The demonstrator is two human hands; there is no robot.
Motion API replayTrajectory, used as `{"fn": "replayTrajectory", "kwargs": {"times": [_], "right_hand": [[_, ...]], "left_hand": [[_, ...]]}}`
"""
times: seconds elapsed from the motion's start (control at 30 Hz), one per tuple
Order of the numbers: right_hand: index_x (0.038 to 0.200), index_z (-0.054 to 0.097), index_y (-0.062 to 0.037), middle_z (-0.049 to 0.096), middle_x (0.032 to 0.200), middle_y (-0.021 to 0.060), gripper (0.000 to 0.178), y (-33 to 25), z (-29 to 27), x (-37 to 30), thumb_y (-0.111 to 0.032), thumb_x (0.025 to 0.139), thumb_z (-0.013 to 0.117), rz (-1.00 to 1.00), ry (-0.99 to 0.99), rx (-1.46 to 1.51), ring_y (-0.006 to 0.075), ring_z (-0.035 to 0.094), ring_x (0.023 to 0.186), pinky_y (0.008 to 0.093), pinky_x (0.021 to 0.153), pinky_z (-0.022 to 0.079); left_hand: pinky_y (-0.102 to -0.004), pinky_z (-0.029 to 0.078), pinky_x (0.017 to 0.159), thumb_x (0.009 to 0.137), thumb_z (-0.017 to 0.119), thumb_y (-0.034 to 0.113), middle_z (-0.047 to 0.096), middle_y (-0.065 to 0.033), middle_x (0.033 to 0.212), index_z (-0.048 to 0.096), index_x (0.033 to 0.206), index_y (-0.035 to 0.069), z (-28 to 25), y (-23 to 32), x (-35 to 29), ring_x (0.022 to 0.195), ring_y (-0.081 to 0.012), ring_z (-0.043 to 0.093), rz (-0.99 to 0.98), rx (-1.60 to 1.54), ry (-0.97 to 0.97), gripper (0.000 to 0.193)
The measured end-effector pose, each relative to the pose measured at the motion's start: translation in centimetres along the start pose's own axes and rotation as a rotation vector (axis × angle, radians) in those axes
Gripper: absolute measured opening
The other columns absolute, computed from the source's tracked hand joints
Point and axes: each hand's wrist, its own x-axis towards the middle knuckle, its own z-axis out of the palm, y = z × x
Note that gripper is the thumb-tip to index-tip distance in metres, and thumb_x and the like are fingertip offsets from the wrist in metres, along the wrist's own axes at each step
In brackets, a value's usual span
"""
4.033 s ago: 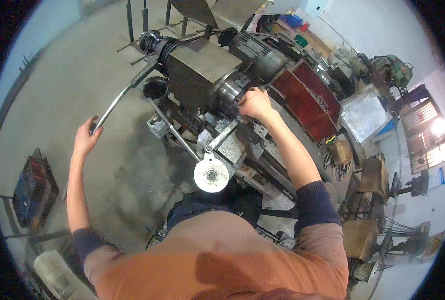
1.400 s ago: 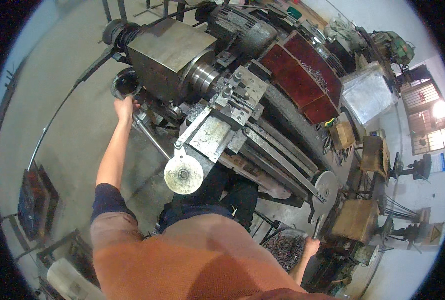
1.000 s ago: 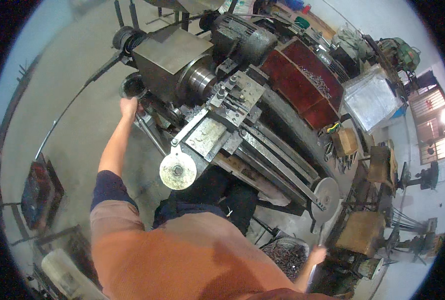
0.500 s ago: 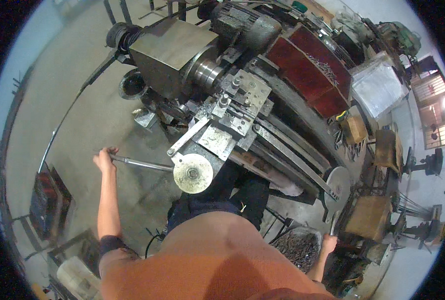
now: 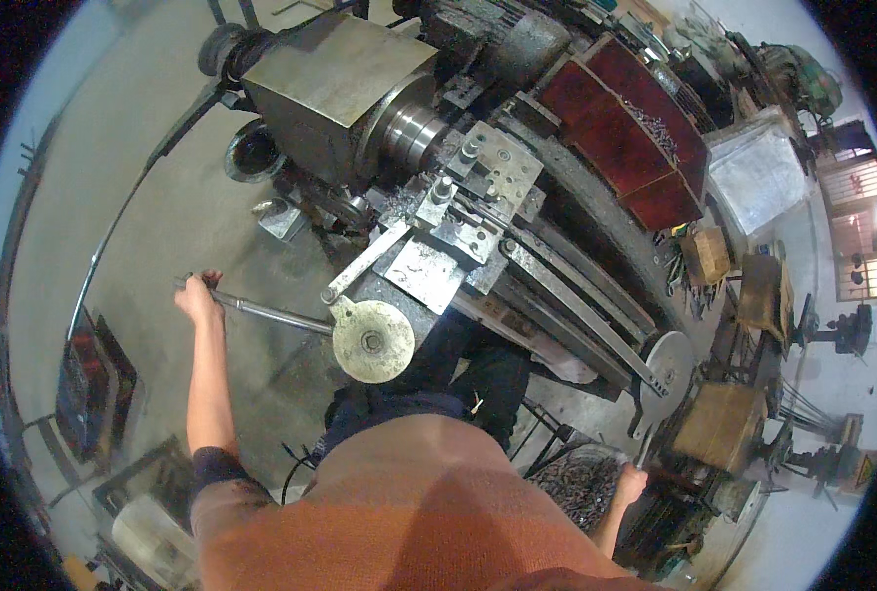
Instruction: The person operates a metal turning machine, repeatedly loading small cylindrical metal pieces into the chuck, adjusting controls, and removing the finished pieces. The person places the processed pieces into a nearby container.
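Observation:
My left hand (image 5: 200, 297) is wrapped round the outer end of a long metal lever (image 5: 281, 316). This lever runs into a round metal disc (image 5: 372, 341) on the near side of a small lathe (image 5: 345, 74). A flat link bar (image 5: 367, 261) joins the disc to the tool slide (image 5: 423, 274). Far to the right, my right hand (image 5: 632, 483) grips a second lever (image 5: 647, 446), which hangs from another round disc (image 5: 669, 374). A long flat bar (image 5: 576, 313) connects that disc to the slide. The bright cylindrical spindle (image 5: 411, 136) faces the tool block (image 5: 502, 172).
Behind the lathe lies a dark red tray (image 5: 611, 128) holding small metal pieces. A bin of small metal parts (image 5: 581, 488) stands below, near my right arm. Hand tools and a wooden block (image 5: 704, 256) sit at the right. A thin rod (image 5: 113, 236) curves down at the left.
My left hand has shifted slightly up and left with its lever. My right hand has swung its lever a little to the left, nearer my body. The view has tilted slightly.

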Motion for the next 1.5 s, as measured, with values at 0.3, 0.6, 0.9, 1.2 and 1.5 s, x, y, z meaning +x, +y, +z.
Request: {"fn": "replayTrajectory", "kwargs": {"times": [0.3, 0.6, 0.9, 1.2, 1.5], "right_hand": [[0.079, 0.061, 0.0009, 0.062, 0.081, 0.0226, 0.041, 3.3, 1.2, 10.0, -0.038, 0.067, 0.061, -0.301, 0.175, -0.155, 0.0407, 0.060, 0.079, 0.0478, 0.069, 0.048], [0.109, 0.058, -0.0099, 0.059, 0.110, 0.0112, 0.041, -5.1, -4.4, 14.0, -0.034, 0.076, 0.051, -0.045, 0.030, -0.472, 0.0303, 0.051, 0.109, 0.0509, 0.092, 0.034], [0.115, 0.054, -0.0045, 0.055, 0.114, 0.0183, 0.061, 0.5, 1.4, 6.4, -0.035, 0.063, 0.064, -0.347, 0.395, -0.072, 0.0340, 0.047, 0.111, 0.0429, 0.096, 0.034], [0.099, 0.065, -0.0032, 0.063, 0.095, 0.0186, 0.041, -3.8, -2.4, 3.1, -0.025, 0.064, 0.066, -0.319, 0.347, 0.114, 0.0337, 0.060, 0.087, 0.0387, 0.078, 0.046], [0.099, 0.063, -0.0015, 0.064, 0.096, 0.0154, 0.038, -26.7, -14.2, 0.5, -0.009, 0.062, 0.061, -0.940, 0.169, 0.514, 0.0264, 0.061, 0.089, 0.0324, 0.082, 0.045]], "left_hand": [[-0.0387, 0.050, 0.056, 0.070, 0.055, 0.006, 0.059, -0.0168, 0.072, 0.052, 0.081, -0.006, -4.6, 2.7, -0.1, 0.058, -0.0279, 0.058, -0.132, 0.287, -0.169, 0.016], [-0.0396, 0.045, 0.084, 0.073, 0.058, 0.025, 0.060, -0.0175, 0.103, 0.055, 0.113, 0.005, 3.2, -1.8, 12.6, 0.096, -0.0326, 0.057, 0.670, 1.420, -0.470, 0.044], [-0.0413, 0.048, 0.075, 0.077, 0.058, 0.032, 0.062, -0.0169, 0.088, 0.055, 0.095, 0.004, 13.8, -8.0, 8.9, 0.087, -0.0317, 0.060, 1.008, 1.603, -0.855, 0.033], [-0.0424, 0.049, 0.076, 0.076, 0.053, 0.026, 0.062, -0.0185, 0.094, 0.053, 0.101, 0.001, 13.7, -13.1, 8.7, 0.087, -0.0336, 0.061, 0.738, 1.389, -0.821, 0.035], [-0.0439, 0.047, 0.078, 0.078, 0.056, 0.029, 0.061, -0.0162, 0.099, 0.055, 0.103, 0.007, 13.0, -5.8, 9.6, 0.092, -0.0328, 0.059, 0.752, 1.531, -1.095, 0.033]]}}
